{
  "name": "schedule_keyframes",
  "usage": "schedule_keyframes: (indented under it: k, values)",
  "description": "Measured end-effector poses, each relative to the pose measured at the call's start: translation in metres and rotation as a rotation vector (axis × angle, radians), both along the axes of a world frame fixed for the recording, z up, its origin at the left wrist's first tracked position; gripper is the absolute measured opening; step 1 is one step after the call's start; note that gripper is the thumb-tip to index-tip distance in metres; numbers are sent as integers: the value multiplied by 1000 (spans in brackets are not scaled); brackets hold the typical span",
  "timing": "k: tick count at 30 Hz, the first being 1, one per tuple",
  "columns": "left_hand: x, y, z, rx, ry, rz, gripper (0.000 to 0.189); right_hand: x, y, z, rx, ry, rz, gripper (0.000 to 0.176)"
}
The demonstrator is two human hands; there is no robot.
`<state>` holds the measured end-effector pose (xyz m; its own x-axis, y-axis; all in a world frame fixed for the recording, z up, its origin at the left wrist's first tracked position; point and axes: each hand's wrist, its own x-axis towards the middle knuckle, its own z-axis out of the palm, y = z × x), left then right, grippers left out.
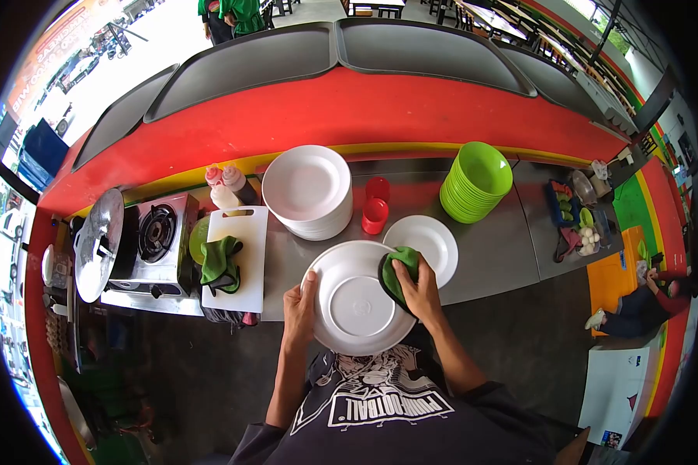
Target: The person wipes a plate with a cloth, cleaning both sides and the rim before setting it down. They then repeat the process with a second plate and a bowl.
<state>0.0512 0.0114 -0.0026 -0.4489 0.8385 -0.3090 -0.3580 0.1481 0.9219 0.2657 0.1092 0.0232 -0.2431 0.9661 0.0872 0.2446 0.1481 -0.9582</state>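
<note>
White plate (pixel 354 306): left hand (pixel 298 306) clasping rim; right hand (pixel 420 291) pinching green cloth (pixel 396 271) against it.

The left hand (pixel 298 306) grips the left rim of a white plate (pixel 355 306), thumb on the face turned toward the camera. The right hand (pixel 419 291) presses a green cloth (pixel 398 271) against the plate's right rim. The plate is held tilted at the near edge of the steel counter (pixel 496 256).

- Just beyond the right hand: a single white plate (pixel 434 236) lying flat.
- Beyond both hands: a stack of white plates (pixel 309 190) and two red cups (pixel 375 213).
- Far beyond the right hand: stacked green bowls (pixel 477 182).
- Left of the left hand: a white cutting board (pixel 236 263) carrying a second green cloth (pixel 221 263), then a gas stove (pixel 159 232).
</note>
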Motion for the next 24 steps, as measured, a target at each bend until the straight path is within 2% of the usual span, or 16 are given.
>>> schedule_keyframes:
  k: [3,4,7,8,12,13,16,19,24]
  values:
    - [6,3,13,-80,191,-164,50,-3,9,6,259,-196,95,32]
    - [9,5,18,-85,198,-160,51,-3,11,22,203,-230,209,39]
    - [15,10,19,-81,146,-143,51,-16,5,21,703,-509,243,47]
    - [16,11,18,-62,150,-145,49,-19,-2,17,643,-526,311,53]
    - [20,13,2,56,188,-112,43,-32,-36,15,739,-525,408,58]
    - [21,13,-1,96,202,-92,42,-31,-37,17,696,-485,424,59]
    - [19,5,6,2,164,-146,43,-26,-31,20,604,-380,473,66]
    - [22,3,14,-50,172,-146,46,-24,-4,16,662,-440,370,63]
    - [21,2,-3,-18,125,108,55,-8,9,-24,482,-284,225,62]
